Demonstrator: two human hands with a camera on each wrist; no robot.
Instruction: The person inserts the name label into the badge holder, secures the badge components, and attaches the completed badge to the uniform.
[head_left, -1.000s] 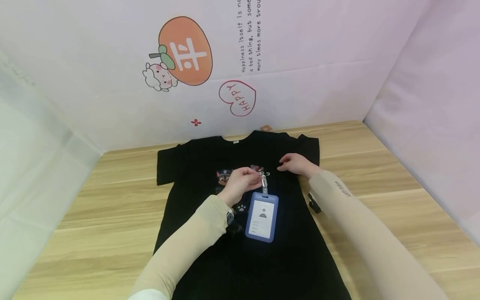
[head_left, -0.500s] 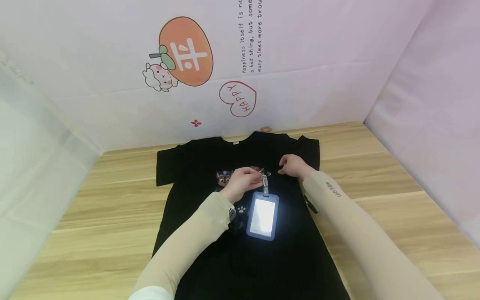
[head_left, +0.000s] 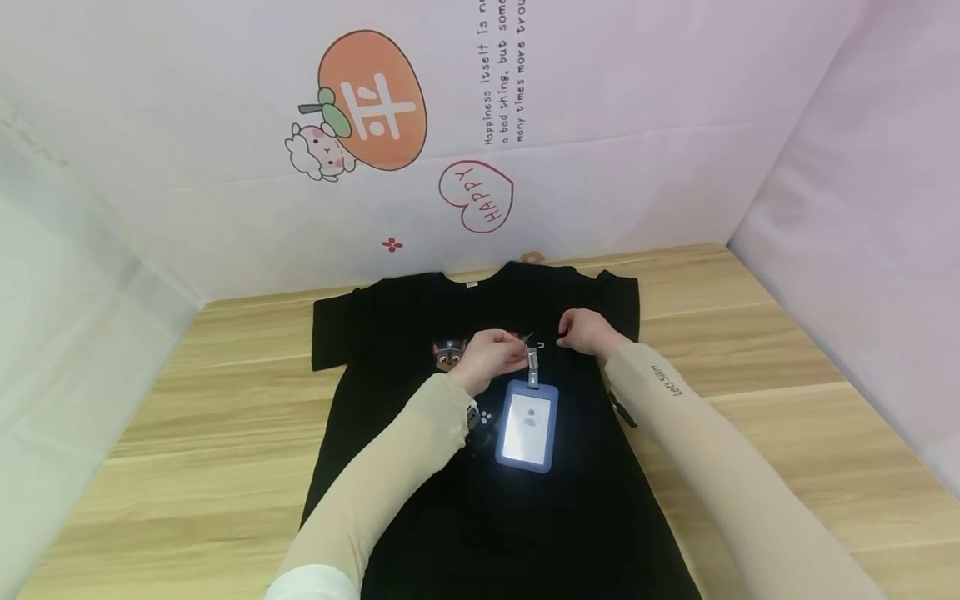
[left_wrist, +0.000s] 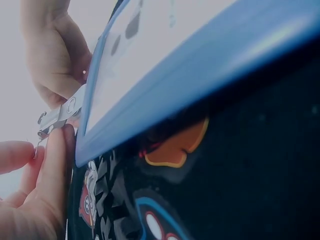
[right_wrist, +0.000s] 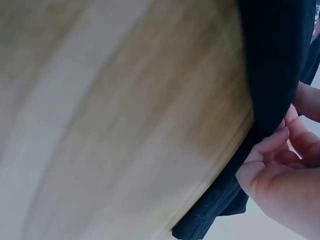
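A black T-shirt (head_left: 450,533) with a cartoon print lies flat, its neck away from me. My left hand (head_left: 491,360) pinches the metal clip (head_left: 533,357) of a blue badge holder (head_left: 525,425) over the shirt's chest. In the left wrist view, the thumb and fingers of the left hand (left_wrist: 37,200) are at a thin wire pin (left_wrist: 38,149) on the clip. The holder hangs toward me, its white card shiny with glare. My right hand (head_left: 588,332), just right of the clip, pinches black shirt cloth (right_wrist: 275,65) between thumb and fingers. Its fingertips are partly hidden.
The shirt lies on a wood-grain table (head_left: 202,433). A white printed cloth wall (head_left: 600,167) stands at the back, with more white cloth at both sides. A black strap (head_left: 621,411) shows under the right wrist.
My left hand has moved slightly up and right with the badge holder, toward the right hand. The right forearm has shifted a little left. Glare on the card has changed.
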